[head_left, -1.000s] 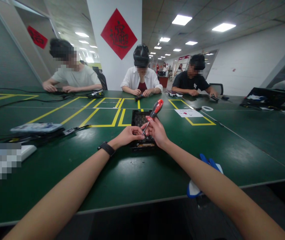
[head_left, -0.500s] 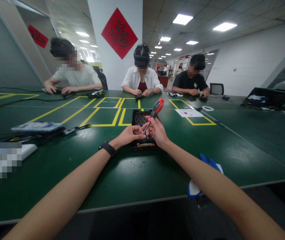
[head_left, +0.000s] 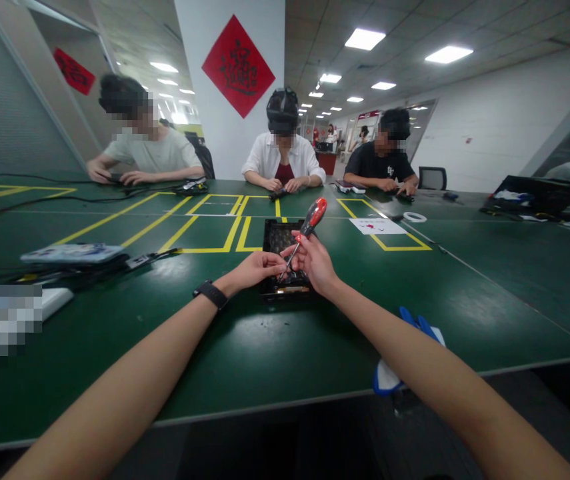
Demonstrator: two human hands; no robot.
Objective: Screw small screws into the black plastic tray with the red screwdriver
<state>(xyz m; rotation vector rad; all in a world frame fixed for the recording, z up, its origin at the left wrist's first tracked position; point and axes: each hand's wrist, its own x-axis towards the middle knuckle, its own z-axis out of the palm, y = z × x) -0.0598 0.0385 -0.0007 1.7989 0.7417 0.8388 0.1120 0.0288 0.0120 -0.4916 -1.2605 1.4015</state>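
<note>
My right hand (head_left: 317, 265) is wrapped round a screwdriver (head_left: 314, 217) with a red and dark grey handle. The tool leans, handle up to the right, its metal shaft slanting down to the left. Beside the lower shaft, my left hand (head_left: 255, 270) pinches thumb and fingertips together; whatever lies between them is too small to make out. Both hands are over a shallow black tray-like case (head_left: 277, 233) on the table. Its inside is partly covered by my fingers, and a light strip shows near its front edge.
A blue and white glove (head_left: 387, 380) lies at the table's front edge under my right forearm. To the left are a flat pale-blue box (head_left: 72, 253) and dark cables (head_left: 149, 260). A paper sheet (head_left: 377, 227) and tape roll (head_left: 415, 217) lie right. Several people work across the table.
The screwdriver's shaft now reaches lower, its tip down near the case's front part. My left fingertips have shifted slightly left, away from the tip. The right hand stays nearly in place.
</note>
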